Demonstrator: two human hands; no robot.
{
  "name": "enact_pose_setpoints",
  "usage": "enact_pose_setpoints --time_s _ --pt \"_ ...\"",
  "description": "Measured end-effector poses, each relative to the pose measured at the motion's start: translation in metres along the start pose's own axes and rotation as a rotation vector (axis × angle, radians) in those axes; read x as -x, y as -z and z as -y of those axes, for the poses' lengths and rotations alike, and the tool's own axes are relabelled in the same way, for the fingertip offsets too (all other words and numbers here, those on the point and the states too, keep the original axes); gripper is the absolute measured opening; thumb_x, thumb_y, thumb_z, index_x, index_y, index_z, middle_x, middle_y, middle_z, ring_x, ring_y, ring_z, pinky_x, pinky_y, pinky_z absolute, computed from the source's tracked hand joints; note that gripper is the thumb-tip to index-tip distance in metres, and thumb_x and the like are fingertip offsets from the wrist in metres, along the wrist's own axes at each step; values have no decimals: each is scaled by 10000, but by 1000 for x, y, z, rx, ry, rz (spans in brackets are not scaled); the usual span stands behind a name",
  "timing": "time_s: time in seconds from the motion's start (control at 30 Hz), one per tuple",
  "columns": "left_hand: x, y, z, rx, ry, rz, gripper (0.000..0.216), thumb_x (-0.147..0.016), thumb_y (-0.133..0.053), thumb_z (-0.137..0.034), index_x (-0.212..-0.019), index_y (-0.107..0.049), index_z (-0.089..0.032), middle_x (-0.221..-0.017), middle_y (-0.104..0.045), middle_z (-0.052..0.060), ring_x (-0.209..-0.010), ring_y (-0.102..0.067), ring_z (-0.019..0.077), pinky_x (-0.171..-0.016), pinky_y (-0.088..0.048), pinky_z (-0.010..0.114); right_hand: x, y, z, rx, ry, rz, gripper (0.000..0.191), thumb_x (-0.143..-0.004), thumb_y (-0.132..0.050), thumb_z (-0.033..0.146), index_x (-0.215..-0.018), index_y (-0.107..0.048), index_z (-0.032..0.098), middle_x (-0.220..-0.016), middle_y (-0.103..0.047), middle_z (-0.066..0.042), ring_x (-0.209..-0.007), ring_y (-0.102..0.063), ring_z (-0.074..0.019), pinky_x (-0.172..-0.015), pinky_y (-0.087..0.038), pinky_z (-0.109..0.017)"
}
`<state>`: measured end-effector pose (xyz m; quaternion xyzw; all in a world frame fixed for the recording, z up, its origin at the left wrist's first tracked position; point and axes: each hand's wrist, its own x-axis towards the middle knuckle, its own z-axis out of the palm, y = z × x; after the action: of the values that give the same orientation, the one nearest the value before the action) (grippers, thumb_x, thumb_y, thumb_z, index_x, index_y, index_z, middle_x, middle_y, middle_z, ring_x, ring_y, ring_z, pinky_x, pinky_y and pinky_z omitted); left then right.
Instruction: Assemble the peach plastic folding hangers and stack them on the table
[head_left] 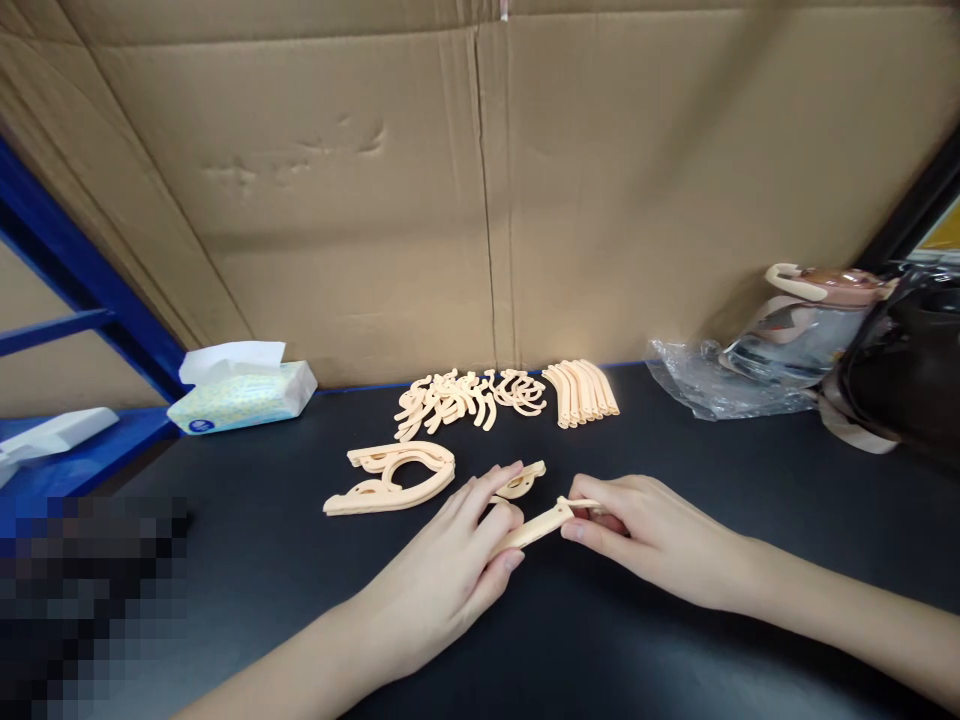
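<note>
My left hand (pixel 465 560) is closed around a beige folding hanger (pixel 536 527), gripping one arm between thumb and fingers. Part of the hanger lies hidden under the fingers. At that arm's near end, my right hand (pixel 637 530) pinches a small beige piece (pixel 589 505) that touches the arm; its full shape is covered by the fingers. Left of my hands, folded beige hangers (pixel 420 490) lie stacked on the black table. Behind them are a pile of short curved pieces (pixel 450 397), some thin hooks (pixel 523 390) and a row of long curved arms (pixel 581 393).
A tissue pack (pixel 244 400) sits at the back left beside a blue metal frame (pixel 97 270). At the right stand a water bottle (pixel 795 330), a crumpled clear plastic bag (pixel 697 380) and a dark bag (pixel 907 370). A cardboard wall (pixel 360 200) closes off the back of the table.
</note>
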<state>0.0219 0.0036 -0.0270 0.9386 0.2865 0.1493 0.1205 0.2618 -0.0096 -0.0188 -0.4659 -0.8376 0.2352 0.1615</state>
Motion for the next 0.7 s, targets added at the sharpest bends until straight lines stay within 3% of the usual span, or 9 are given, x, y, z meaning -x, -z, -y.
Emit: enact_pose_setpoints --time_s 0.17,0.7 --pt "0 -3 0 6 -12 -1 155 -962 -355 -189 -1070 -465 -208 -1406 -409 63 -1385 -239 204 -1115 -323 373 -2 -3 -3 -26 18 20 362 -994 -311 429 -717 -374 205 -651 -443 48 -584 -420 -115 -556 -278 -235" --pt "3 -5 4 -33 -13 19 174 -966 -360 -204 -1099 -473 -210 -1471 -325 52 -1387 -238 212 -1105 -338 381 1 -6 -4 183 -60 -6 400 -984 -296 482 -728 -443 213 -637 -496 50 -557 -461 -119 -530 -255 -233"
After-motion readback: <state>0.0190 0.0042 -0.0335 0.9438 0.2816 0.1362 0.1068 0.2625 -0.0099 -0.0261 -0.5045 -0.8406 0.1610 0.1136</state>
